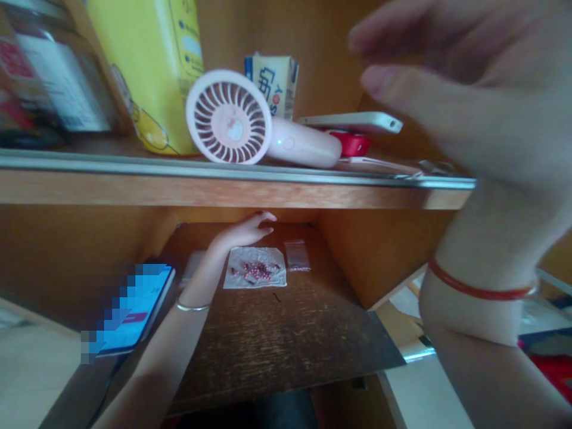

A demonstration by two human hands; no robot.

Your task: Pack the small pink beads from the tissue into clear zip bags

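Observation:
My left hand (243, 233) reaches deep under the wooden shelf (223, 190), fingers curled loosely over the desk beside a white sheet (254, 275) strewn with pink beads (255, 270). It holds nothing I can see. A silver bracelet sits on that wrist. My right hand (451, 77) is raised close to the camera at the upper right, blurred, fingers stretched out toward the shelf top, empty. A red band circles its wrist. On the shelf lie a pink hand-held fan (250, 122) and a white phone (353, 122) on something red.
A small clear bag (297, 256) lies right of the bead sheet. A blue-screened phone (134, 307) rests on the desk's left edge. On the shelf stand a yellow container (152, 65), a small carton (272, 80) and a blurred jar (49, 77).

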